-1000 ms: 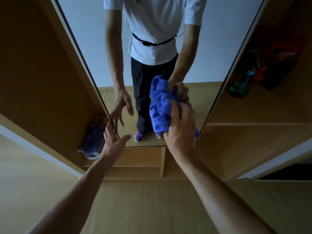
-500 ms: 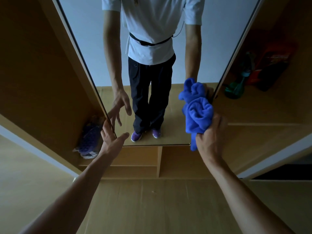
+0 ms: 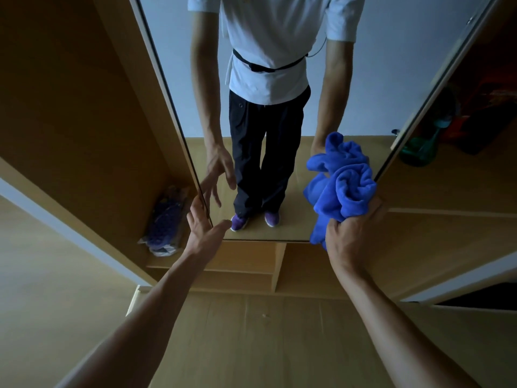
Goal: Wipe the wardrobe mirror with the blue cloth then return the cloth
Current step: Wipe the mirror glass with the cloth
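The tall wardrobe mirror [image 3: 363,88] fills the middle of the head view and reflects a person in a white shirt and dark trousers. The bunched blue cloth [image 3: 342,189] presses against the mirror's lower right corner. My right hand [image 3: 354,233] grips the cloth from below. My left hand [image 3: 204,225] rests with straight fingers on the mirror's left edge near the bottom, thumb spread out toward the glass.
Open wooden wardrobe compartments flank the mirror. A plastic-wrapped purple bundle [image 3: 165,222] lies on the lower left shelf. A green bottle [image 3: 419,151] and red and dark items sit on the right shelf. A cardboard-coloured floor [image 3: 251,331] lies below.
My right hand carried the cloth from the mirror's lower middle across to its lower right corner. My left hand stayed on the left edge.
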### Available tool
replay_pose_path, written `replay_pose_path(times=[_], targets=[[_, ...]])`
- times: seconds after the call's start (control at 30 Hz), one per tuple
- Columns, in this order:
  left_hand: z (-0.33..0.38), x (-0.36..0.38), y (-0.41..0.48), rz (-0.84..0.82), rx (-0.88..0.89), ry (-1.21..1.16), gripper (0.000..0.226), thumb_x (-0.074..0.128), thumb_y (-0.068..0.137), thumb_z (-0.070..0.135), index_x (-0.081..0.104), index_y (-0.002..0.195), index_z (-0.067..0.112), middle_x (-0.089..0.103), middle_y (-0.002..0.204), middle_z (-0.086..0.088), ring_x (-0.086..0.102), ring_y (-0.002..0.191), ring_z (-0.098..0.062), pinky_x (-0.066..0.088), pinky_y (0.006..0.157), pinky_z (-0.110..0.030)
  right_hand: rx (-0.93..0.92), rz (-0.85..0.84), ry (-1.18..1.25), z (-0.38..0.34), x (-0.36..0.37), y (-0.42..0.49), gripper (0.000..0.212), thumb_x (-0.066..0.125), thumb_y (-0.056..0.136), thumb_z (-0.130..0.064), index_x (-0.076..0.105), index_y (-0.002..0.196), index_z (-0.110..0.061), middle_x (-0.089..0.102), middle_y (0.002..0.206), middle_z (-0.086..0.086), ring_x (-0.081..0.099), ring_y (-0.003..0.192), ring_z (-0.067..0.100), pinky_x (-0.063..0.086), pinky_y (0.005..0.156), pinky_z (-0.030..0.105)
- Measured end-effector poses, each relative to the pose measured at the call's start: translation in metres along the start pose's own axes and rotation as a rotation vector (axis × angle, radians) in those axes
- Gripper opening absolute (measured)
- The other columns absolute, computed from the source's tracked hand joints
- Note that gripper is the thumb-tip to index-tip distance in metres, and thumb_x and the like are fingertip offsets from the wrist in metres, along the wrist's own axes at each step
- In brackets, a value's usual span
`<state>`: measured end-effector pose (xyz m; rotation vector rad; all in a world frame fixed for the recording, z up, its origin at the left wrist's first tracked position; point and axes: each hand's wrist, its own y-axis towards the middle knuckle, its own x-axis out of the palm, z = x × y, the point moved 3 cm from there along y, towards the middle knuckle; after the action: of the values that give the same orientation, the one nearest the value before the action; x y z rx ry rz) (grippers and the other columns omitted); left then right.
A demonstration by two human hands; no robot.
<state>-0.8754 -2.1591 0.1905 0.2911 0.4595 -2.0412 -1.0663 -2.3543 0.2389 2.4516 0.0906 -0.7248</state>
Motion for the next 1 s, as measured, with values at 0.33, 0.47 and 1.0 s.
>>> replay_pose_path(times=[0.33,0.47,1.0], targets=[[-0.004,-0.009,0.004,-0.085,0.052,-0.054,0.053,0.039,0.082,0.04,0.03,0.135,0.041,0.03,0.139,0.004,0.031,0.124,-0.022,0.039,0.107,-0.057,-0.145,-0.078,0.078,-0.048,0.052,-0.034,0.04,0.052,0.094,-0.014,0.053,0.127,0.008,0.052,0.119,0.024,0.055,0.106,0.026,0.042,0.092,0.017],[-0.006,-0.012,0.003,-0.087,0.054,-0.143,0.04,0.032,0.086,0.037,0.036,0.124,0.049,0.04,0.121,0.023,0.037,0.122,-0.022,0.037,0.109,-0.062,-0.174,-0.119,0.122,-0.062,0.072,-0.049,0.044,0.05,0.094,-0.018,0.05,0.132,0.004,0.049,0.123,0.02,0.053,0.109,0.022,0.049,0.092,0.023],[-0.026,-0.031,0.016,-0.122,0.109,-0.279,0.039,0.035,0.112,0.034,0.04,0.15,0.029,0.052,0.146,-0.001,0.047,0.137,-0.021,0.04,0.115,-0.051,-0.411,-0.379,0.098,-0.125,0.127,-0.097,0.065,0.07,0.088,-0.026,0.036,0.144,-0.018,0.045,0.126,0.009,0.053,0.113,0.027,0.052,0.093,0.042]])
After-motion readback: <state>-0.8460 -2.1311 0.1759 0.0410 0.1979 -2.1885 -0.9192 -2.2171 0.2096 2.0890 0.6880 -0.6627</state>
